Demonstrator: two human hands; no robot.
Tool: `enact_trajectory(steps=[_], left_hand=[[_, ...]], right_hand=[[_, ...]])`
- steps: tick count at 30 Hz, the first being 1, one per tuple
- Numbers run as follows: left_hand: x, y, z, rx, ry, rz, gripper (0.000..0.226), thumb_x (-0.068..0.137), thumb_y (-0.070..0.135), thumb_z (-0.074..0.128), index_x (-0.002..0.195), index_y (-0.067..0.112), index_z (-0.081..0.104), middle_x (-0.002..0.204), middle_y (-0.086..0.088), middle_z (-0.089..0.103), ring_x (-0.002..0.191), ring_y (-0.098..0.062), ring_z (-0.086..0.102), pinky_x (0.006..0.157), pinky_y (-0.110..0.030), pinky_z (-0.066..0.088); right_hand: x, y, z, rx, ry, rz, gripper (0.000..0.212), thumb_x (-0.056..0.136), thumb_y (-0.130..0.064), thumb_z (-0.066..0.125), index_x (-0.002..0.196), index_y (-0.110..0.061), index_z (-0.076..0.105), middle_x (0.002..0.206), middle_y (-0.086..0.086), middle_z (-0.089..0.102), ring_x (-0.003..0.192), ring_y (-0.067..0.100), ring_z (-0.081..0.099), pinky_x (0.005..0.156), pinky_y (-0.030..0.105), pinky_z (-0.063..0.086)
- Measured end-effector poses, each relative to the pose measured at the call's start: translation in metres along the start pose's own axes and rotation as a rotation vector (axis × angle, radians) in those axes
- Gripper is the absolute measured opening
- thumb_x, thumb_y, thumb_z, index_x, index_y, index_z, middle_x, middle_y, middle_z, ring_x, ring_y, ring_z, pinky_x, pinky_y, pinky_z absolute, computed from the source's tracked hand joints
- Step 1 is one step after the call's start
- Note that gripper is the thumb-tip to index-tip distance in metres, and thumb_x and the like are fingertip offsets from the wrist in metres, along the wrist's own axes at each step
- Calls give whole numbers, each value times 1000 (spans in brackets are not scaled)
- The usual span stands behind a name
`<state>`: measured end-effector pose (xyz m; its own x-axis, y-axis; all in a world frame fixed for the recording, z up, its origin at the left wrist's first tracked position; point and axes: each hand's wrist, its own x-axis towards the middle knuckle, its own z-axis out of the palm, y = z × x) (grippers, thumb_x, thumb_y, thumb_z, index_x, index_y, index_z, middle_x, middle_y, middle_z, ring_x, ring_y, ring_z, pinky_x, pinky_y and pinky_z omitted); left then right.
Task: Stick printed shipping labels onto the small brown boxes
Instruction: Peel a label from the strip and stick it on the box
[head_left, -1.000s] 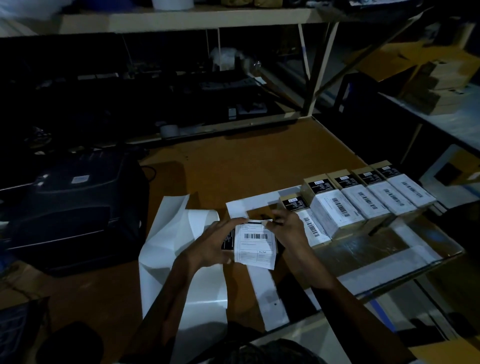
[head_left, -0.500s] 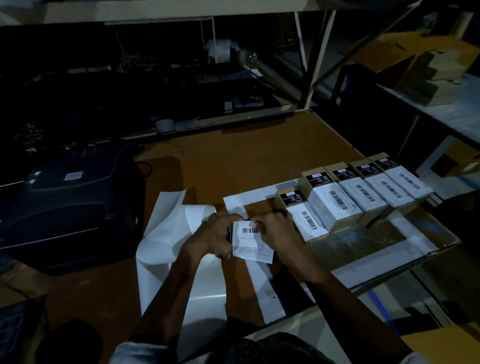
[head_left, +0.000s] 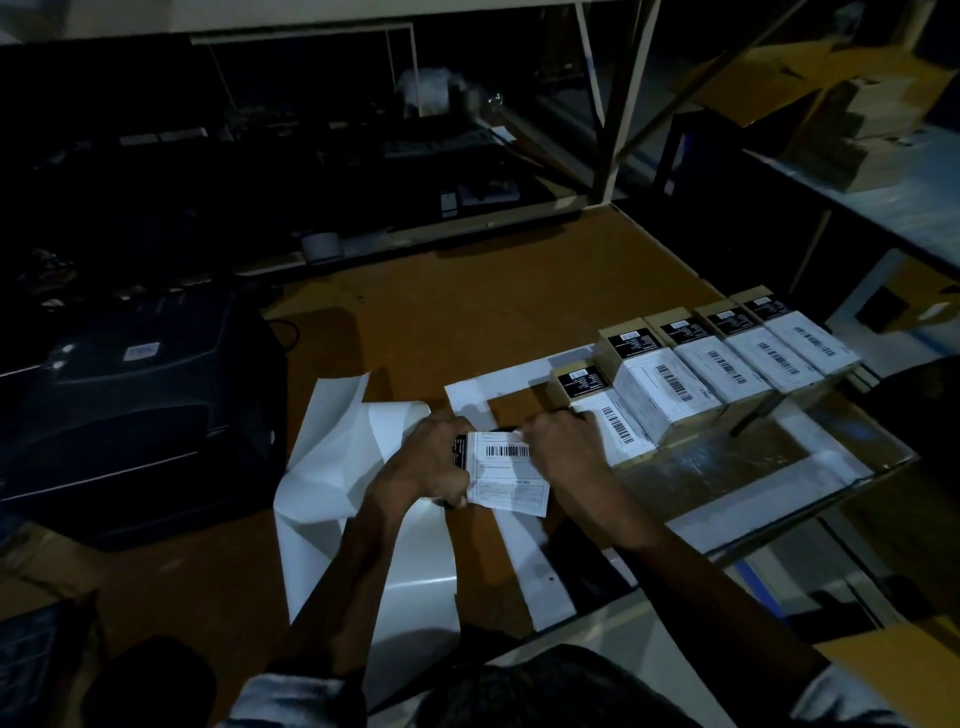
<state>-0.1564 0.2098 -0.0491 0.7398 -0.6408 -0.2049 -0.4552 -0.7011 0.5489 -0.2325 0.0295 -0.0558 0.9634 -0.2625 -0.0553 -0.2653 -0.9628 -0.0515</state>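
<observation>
A small brown box, almost wholly hidden under a white shipping label (head_left: 506, 470) with a barcode, is held above the table between both hands. My left hand (head_left: 423, 462) grips its left side, where a black printed strip shows. My right hand (head_left: 563, 447) curls over the label's right edge and the box beneath. To the right, several small brown boxes stand in a row, each with a white label; the nearest (head_left: 602, 410) lies right beside my right hand, the farthest (head_left: 800, 332) near the table's right edge.
White label backing sheets (head_left: 348, 467) lie crumpled on the brown table (head_left: 467, 312) left of my hands. A black label printer (head_left: 135, 405) sits at the far left. White strips (head_left: 530, 566) mark the table. Shelves with cartons stand behind and at right.
My right hand moved from the label's top edge to its right side and curled over it. The labelled box stays in my left hand; the label now lies flatter on it.
</observation>
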Motion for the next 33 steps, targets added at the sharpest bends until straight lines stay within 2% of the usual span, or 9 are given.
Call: enact_trajectory(steps=[3, 7, 10, 13, 15, 19, 24, 27, 33], left_hand=[[1, 1, 1, 4, 15, 2, 77, 44, 12, 87, 117, 20, 65, 112, -2, 53, 102, -24, 56, 78, -41, 59], [3, 2, 4, -15, 28, -4, 64, 43, 10, 82, 104, 16, 65, 102, -4, 58, 96, -27, 61, 73, -32, 52], [2, 3, 5, -12, 49, 5, 65, 49, 10, 87, 110, 15, 65, 105, -4, 60, 95, -24, 60, 78, -34, 55], [1, 2, 4, -19, 59, 10, 61, 50, 12, 89, 106, 16, 66, 105, -4, 61, 94, -23, 60, 74, -34, 57], [1, 3, 3, -28, 51, 8, 57, 52, 11, 88, 104, 16, 67, 103, -4, 61, 92, -22, 60, 69, -30, 54], [3, -1, -1, -31, -16, 11, 61, 44, 14, 90, 101, 19, 67, 99, 2, 63, 91, -20, 64, 73, -34, 59], [9, -1, -21, -89, -210, -26, 64, 49, 13, 91, 108, 23, 68, 95, 10, 70, 87, -12, 68, 71, -30, 60], [16, -2, -31, -134, -300, -31, 71, 58, 14, 91, 121, 24, 60, 108, 9, 66, 99, -8, 63, 71, -19, 53], [25, -13, -39, -247, -272, -5, 68, 65, 23, 91, 125, 24, 59, 127, 1, 60, 120, -15, 55, 93, -27, 52]], right_hand=[[-2, 1, -8, -60, 15, 39, 17, 98, -21, 53, 105, -18, 67, 101, 0, 71, 99, 20, 66, 92, 37, 41], [-2, -37, -9, 100, -19, -107, 19, 96, -14, 53, 104, -12, 70, 102, 9, 73, 94, 26, 70, 77, 33, 46], [-9, -24, -8, 25, 18, -23, 20, 99, -25, 51, 100, -22, 71, 95, 0, 74, 88, 20, 66, 91, 39, 37], [-19, 2, -20, -250, -49, 103, 21, 99, -39, 53, 113, -31, 66, 103, -1, 70, 110, 22, 54, 95, 46, 28], [-22, 5, -28, -302, -72, 154, 25, 99, -43, 54, 115, -26, 64, 108, 1, 69, 119, 26, 50, 97, 47, 29], [-35, 2, -23, -46, 68, 187, 13, 97, -28, 59, 102, -18, 66, 103, 4, 72, 110, 24, 61, 96, 41, 41], [-51, 6, -3, 625, 103, 177, 28, 100, -16, 55, 128, -18, 57, 112, 11, 70, 103, 29, 68, 82, 45, 59], [-49, 10, -9, 746, 130, 248, 31, 105, -21, 47, 133, -18, 58, 116, 16, 68, 109, 33, 64, 84, 43, 56], [-42, 11, -19, 760, 86, 230, 33, 107, -16, 43, 135, -17, 60, 123, 10, 68, 117, 24, 60, 81, 24, 45]])
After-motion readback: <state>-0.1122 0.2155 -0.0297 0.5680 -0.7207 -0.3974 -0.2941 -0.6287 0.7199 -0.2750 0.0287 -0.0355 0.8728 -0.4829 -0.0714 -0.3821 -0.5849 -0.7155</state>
